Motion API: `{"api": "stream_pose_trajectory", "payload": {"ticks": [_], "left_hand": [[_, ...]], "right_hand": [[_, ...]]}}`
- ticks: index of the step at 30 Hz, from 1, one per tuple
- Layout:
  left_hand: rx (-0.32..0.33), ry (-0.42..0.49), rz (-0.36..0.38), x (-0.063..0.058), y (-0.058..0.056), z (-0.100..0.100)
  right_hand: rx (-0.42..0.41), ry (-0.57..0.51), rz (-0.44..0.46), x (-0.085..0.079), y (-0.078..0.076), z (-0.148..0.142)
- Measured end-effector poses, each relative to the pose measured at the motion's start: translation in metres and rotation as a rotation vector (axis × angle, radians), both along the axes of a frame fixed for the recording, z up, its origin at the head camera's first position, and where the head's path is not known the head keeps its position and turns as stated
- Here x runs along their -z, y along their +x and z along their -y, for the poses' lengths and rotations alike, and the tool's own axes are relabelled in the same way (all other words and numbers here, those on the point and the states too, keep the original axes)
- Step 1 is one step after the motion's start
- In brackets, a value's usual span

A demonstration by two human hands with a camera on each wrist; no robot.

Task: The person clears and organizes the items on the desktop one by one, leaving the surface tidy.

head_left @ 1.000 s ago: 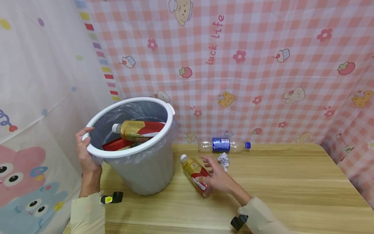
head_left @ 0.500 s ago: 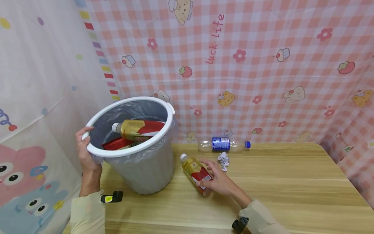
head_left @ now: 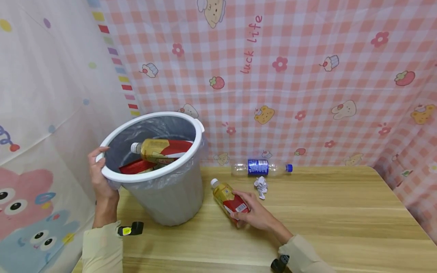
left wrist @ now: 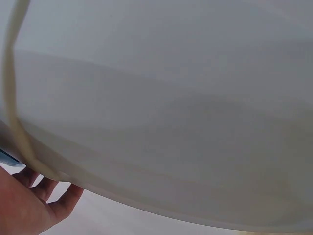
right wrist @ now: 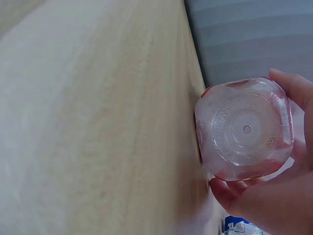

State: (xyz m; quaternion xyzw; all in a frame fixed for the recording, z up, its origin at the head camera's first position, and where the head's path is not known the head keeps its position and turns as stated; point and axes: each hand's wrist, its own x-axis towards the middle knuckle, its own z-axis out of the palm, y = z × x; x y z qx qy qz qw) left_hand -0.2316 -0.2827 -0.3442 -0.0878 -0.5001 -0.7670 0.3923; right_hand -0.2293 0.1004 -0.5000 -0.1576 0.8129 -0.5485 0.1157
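My left hand (head_left: 100,178) grips the white rim of a grey trash bin (head_left: 177,204) at its left side. The bin is lined with a clear plastic bag and leans toward me. Inside it lie a yellow-and-red labelled bottle (head_left: 157,149) with a white cap and a red packet (head_left: 136,167). My right hand (head_left: 254,212) holds a second yellow-and-red drink bottle (head_left: 223,195) by its lower part, thumb on the near side and fingers over the far side. The right wrist view shows that bottle's clear squarish base (right wrist: 244,129) against the table. In the left wrist view, fingers (left wrist: 63,200) curl at the rim.
A clear bottle (head_left: 276,169) with a blue label and cap lies along the back of the wooden table (head_left: 334,227). Just in front of it is a crumpled paper ball (head_left: 261,187). A pink checked curtain (head_left: 307,91) hangs behind, and a white printed one (head_left: 61,94) at left.
My right hand has closed its fingers around the lower part of the bottle on the table. The left hand and the bin have stayed in place.
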Motion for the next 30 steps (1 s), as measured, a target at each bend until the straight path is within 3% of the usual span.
{"api": "stream_pose_trajectory", "payload": {"ticks": [6, 15, 30], "left_hand": [[0.006, 0.007, -0.003, 0.0002, 0.0004, -0.0008], [0.019, 0.03, -0.014, 0.0005, 0.0014, -0.0007], [0.009, 0.006, -0.004, -0.0005, 0.0, -0.0017]], "right_hand": [[-0.031, 0.015, 0.014, 0.0014, 0.0008, -0.0026], [-0.188, -0.101, 0.042, 0.0035, 0.0003, -0.0061], [-0.213, -0.084, 0.032, 0.0062, -0.0041, -0.0095]]}}
